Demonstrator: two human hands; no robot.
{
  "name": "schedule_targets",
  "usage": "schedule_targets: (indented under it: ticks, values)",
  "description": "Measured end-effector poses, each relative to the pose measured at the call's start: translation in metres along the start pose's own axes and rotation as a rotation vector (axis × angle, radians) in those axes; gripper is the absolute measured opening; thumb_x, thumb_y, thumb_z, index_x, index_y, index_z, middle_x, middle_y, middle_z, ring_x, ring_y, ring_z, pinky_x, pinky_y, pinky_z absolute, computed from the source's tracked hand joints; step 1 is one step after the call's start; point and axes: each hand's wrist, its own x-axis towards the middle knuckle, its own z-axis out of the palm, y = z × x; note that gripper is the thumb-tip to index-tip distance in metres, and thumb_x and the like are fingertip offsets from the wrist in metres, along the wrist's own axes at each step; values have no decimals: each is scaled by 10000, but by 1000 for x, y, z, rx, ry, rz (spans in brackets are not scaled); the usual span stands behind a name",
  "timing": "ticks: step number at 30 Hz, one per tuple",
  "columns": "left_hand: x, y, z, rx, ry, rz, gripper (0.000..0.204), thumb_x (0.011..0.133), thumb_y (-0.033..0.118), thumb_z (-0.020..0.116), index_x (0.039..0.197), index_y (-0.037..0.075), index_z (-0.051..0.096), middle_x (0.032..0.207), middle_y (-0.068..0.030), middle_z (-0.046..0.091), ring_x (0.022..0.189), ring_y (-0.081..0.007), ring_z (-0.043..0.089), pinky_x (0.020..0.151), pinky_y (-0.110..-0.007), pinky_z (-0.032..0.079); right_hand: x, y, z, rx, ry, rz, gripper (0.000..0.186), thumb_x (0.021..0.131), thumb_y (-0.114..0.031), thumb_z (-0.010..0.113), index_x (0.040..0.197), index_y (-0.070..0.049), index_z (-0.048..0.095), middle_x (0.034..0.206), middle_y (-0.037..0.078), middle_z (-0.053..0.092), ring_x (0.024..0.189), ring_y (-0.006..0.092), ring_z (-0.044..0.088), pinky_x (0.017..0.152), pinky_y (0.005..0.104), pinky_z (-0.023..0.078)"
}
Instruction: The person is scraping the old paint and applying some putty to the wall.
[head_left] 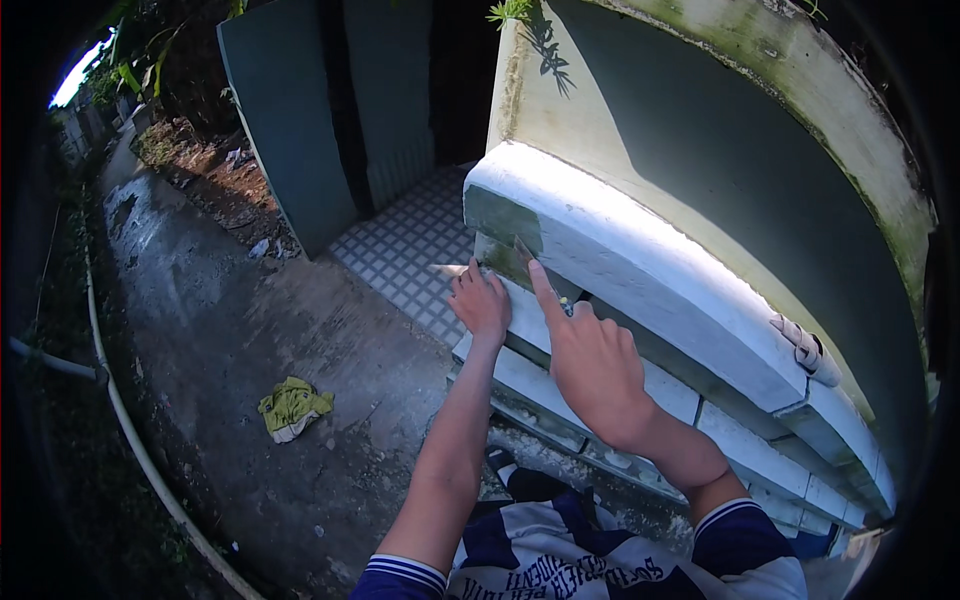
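Note:
My right hand point(600, 370) is closed around a slim pointed tool point(522, 248), its index finger stretched along it. Most of the tool is hidden by the fingers, so I cannot tell its exact kind. The tip meets a bare grey-green patch point(505, 220) at the end of a white-coated wall ledge point(640, 240). Just left of it, my left hand point(482, 302) rests with its fingers spread against the ledge's lower end. A pale pointed shape point(449, 270) shows beside those fingertips; whether it is a thing or sunlight, I cannot tell.
White stepped ledges point(660, 385) curve away to the right below a tall wall point(720, 140). A pale strapped item point(805, 350) lies on the top ledge. Checked tiles point(410, 250) lead to a grey gate point(285, 120). On the concrete path are a yellow-green cloth point(294, 408) and, farther left, a pipe point(135, 440).

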Motion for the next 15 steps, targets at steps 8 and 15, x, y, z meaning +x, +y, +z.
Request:
schedule_targets:
  ticks: [8, 15]
  values:
    - [2, -7, -6, 7, -22, -33, 482, 916, 270, 550, 1351, 65, 527, 1262, -126, 608, 1217, -296, 506, 970, -465, 362, -32, 20, 13, 567, 254, -36, 627, 834, 24, 580, 1436, -61, 427, 1016, 222, 562, 783, 350, 690, 758, 448, 562]
    - [1, -4, -8, -27, -26, -43, 479, 911, 269, 561, 1343, 64, 534, 1263, -123, 604, 1225, -289, 501, 972, -454, 362, -45, 40, 10, 764, 766, -125, 333, 698, 59, 794, 999, 15, 658, 937, 147, 686, 906, 231, 708, 821, 306, 551]
